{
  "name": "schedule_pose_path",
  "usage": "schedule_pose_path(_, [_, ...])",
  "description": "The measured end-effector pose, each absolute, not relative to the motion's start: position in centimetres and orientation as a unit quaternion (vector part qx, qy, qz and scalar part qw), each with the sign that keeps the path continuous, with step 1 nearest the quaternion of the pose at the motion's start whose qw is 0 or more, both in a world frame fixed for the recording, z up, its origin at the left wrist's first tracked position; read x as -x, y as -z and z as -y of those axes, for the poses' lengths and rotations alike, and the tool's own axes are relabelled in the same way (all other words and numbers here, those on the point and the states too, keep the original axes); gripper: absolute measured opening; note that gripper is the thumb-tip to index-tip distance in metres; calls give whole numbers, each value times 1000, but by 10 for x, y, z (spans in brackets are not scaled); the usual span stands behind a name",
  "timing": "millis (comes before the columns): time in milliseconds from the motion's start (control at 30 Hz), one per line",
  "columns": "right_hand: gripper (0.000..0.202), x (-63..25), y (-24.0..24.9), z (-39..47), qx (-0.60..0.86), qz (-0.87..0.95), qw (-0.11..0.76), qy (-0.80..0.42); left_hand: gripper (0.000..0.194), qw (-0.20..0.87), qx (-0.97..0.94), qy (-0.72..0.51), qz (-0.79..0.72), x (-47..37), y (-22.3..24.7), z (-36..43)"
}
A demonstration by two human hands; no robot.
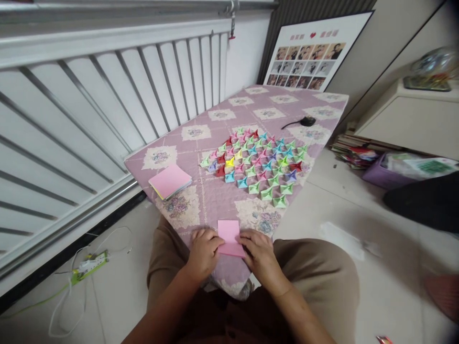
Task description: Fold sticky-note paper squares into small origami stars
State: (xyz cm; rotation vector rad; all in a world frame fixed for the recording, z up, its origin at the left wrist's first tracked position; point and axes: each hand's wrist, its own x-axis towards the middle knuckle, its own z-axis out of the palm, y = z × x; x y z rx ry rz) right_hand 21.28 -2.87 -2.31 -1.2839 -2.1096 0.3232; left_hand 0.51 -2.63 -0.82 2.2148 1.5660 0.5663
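Observation:
A pink paper (229,235) with folds across it lies at the near corner of the cloth-covered table. The fingers of my left hand (205,252) press on its left edge, and those of my right hand (261,254) hold its lower right edge. Left of them rests a stack of square papers (170,180), pink on top. Beyond my hands, several small folded paper pieces (267,194) stand in rows, coloured green, blue, red, pink, purple and yellow.
A black object with a short cable (307,121) lies on the far right of the table (211,136). The radiator (118,91) borders the left side. A power strip (90,265) is on the floor at left.

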Motion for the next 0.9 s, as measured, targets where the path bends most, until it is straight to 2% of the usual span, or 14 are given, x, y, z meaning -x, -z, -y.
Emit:
schedule_pose_path(133, [9,-209,22,23,515,787,323,-104,15,172,-748,-200,-609,-7,7,27])
schedule_pose_path(367, [19,-206,20,20,526,771,336,-124,9,168,-711,-189,-656,-11,3,27])
schedule_pose_path(900, [25,-194,22,15,593,723,343,-86,27,131,-707,-138,-681,-20,5,16])
